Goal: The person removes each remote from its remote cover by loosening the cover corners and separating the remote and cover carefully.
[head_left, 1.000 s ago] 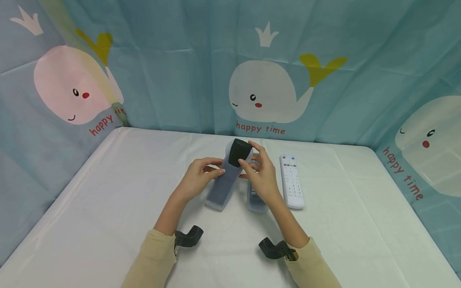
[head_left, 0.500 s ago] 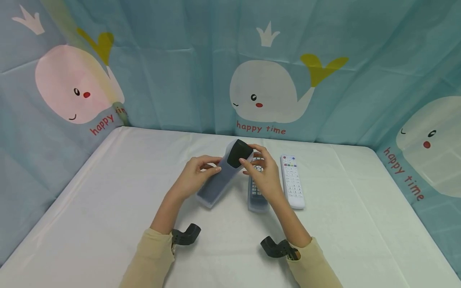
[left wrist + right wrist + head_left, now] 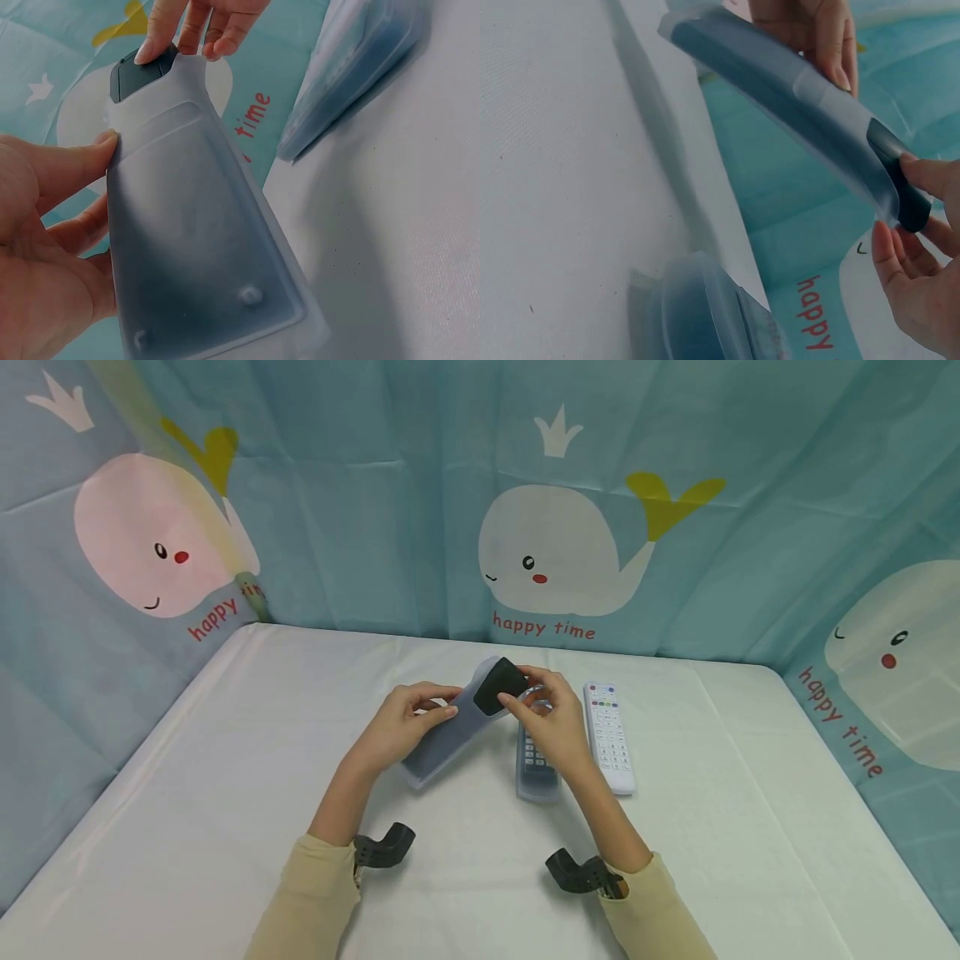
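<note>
Both hands hold a dark remote control (image 3: pixel 498 688) in a translucent sleeve (image 3: pixel 187 217), tilted above the table. Its black end shows bare at the sleeve's opening; the rest looks dark through the plastic. My left hand (image 3: pixel 397 722) pinches the sleeve's side edge partway along, thumb on the near face. At the bare end, my right hand (image 3: pixel 551 718) pinches the remote, with its thumb on the black surface and fingertips at the sleeve's rim. A second remote in a translucent cover (image 3: pixel 537 777) lies partly hidden behind the right forearm, its buttons facing up.
A white remote (image 3: pixel 609 739) with several small buttons lies right of the covered one. White cloth (image 3: pixel 210 793) covers the table. Behind it hangs a blue curtain (image 3: pixel 375 543) printed with whales. Each wrist wears a black camera mount (image 3: pixel 386 846).
The sleeved remote has swung so its lower end points further left, and its black end has dipped slightly. Both hands keep their hold; the second covered remote shows more.
</note>
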`<move>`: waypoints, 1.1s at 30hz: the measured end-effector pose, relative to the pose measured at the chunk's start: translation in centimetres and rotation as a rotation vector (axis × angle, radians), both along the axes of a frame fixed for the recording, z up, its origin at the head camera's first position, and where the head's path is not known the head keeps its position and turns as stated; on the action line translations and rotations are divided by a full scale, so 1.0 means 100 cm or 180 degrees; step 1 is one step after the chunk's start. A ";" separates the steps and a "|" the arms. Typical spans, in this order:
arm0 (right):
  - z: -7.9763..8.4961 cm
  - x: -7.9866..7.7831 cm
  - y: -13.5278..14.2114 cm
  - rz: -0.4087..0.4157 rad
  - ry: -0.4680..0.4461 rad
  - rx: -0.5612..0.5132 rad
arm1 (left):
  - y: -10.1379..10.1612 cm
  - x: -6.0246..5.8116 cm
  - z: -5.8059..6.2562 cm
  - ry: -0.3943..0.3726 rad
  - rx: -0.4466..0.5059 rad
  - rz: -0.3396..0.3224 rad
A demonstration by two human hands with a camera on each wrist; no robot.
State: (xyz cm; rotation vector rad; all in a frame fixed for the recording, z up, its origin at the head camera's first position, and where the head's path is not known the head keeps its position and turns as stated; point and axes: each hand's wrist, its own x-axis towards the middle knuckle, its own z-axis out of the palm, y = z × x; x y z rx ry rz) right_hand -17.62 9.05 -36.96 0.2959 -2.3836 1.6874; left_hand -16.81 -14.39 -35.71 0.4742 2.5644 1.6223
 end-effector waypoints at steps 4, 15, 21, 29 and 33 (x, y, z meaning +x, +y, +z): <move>0.001 0.000 0.003 0.0095 -0.0038 0.0018 | -0.002 -0.001 0.000 0.0017 -0.0013 -0.0036; 0.003 -0.003 0.014 0.0702 0.0150 0.0186 | 0.000 -0.001 0.000 -0.0054 -0.0064 -0.0147; 0.007 -0.004 0.017 0.0802 0.0092 0.0274 | 0.002 -0.002 0.001 -0.0004 -0.0098 -0.0146; 0.010 -0.003 0.019 0.0734 -0.0112 0.0160 | 0.004 0.001 0.000 -0.0024 -0.0017 0.0042; 0.009 -0.003 0.020 0.0760 -0.0063 0.0128 | 0.002 0.003 -0.002 0.0017 0.0003 0.0144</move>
